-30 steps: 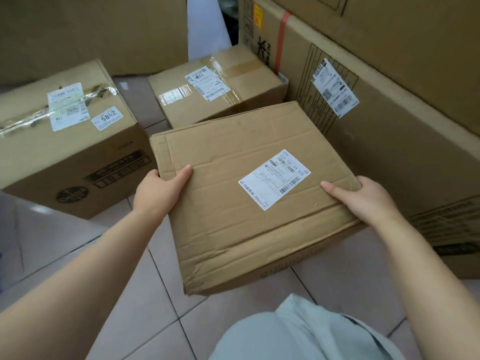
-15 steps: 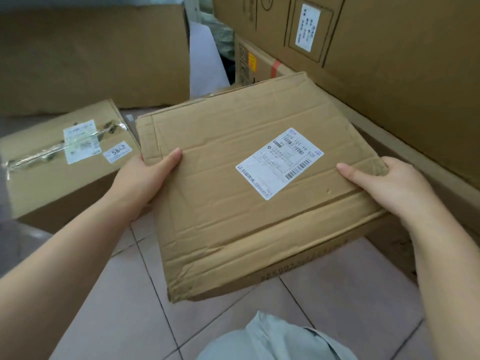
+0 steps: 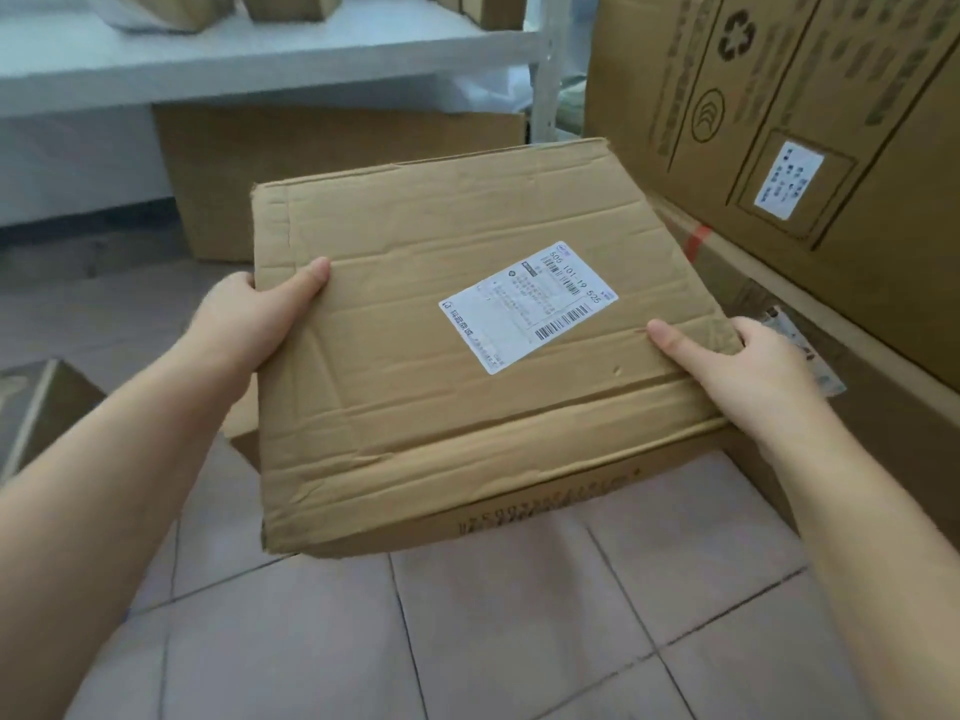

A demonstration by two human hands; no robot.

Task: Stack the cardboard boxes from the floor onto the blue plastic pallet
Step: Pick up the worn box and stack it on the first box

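Observation:
A flat, creased cardboard box (image 3: 415,366) with a white shipping label on top is held in the air over the tiled floor. My left hand (image 3: 249,319) grips its left edge, thumb on top. On the right edge my right hand (image 3: 748,371) holds it the same way. Below the held box, part of another box (image 3: 241,423) shows on the floor. The corner of a third box (image 3: 36,407) sits at the far left. No blue pallet is in view.
Tall stacked cartons (image 3: 805,148) stand close on the right. A white metal shelf (image 3: 260,54) with small boxes runs across the back, and a large carton (image 3: 311,163) sits under it. Pale floor tiles (image 3: 519,641) lie below.
Both hands have lifted the labelled box up from the floor. The view has risen, so the floor boxes dropped out of sight and the shelf appeared.

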